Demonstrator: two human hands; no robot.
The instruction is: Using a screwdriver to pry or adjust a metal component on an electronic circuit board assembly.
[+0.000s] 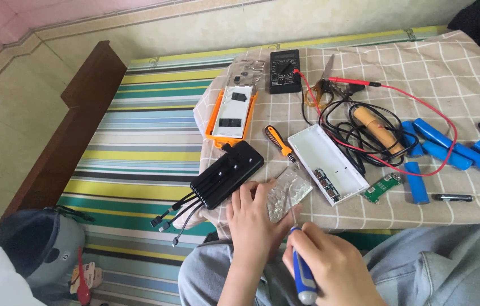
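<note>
Silvery foil pack (288, 195) lies at the near edge of the checked cloth (466, 68), between the black power bank (227, 174) and the white case (327, 163). My left hand (254, 218) lies flat with fingers spread, pressing on the near side of the pack. My right hand (330, 266) is closed around a blue screwdriver (302, 272), and its thin tip points up at the pack. I think I am prying or poking the pack open, and the next move needs a slow, careful push so the tip does not slip. Just beside the pack lies an orange screwdriver (280, 145). Farther right are a small green board (383, 187), blue batteries (449, 150), and a tangle of red and black wires (359, 127). The white case sits close and leaves little room.
</note>
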